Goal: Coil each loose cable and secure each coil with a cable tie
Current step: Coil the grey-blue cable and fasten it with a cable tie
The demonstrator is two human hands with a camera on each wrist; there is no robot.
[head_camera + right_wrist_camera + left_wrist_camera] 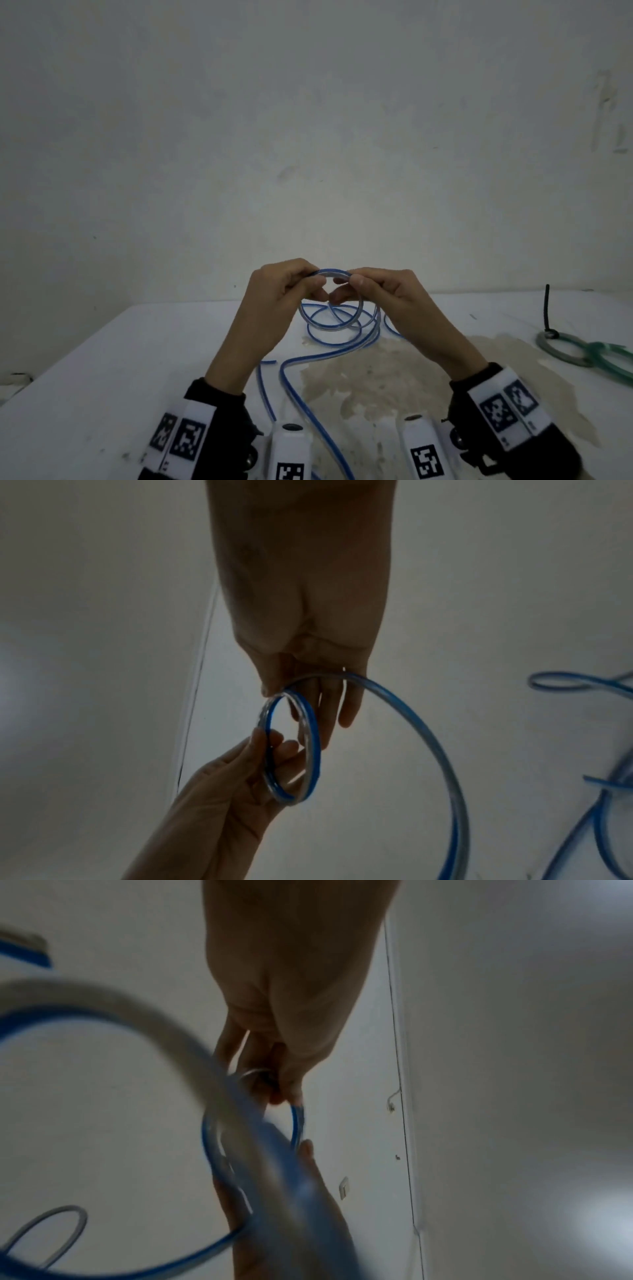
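1. Left hand [274,301] up over the table [102,394]: we see thumb and fingers pinching the left side of a small loop of the blue cable [334,274].
2. Between the hands, that loop hangs above the table; more loose turns of it lie below, and two strands trail toward us.
3. Right hand [390,298] pinches the loop's right side, fingertips nearly meeting the left's.
4. Far right, a green coil [561,349] lies on the table, a black tie [547,308] sticking up from it.
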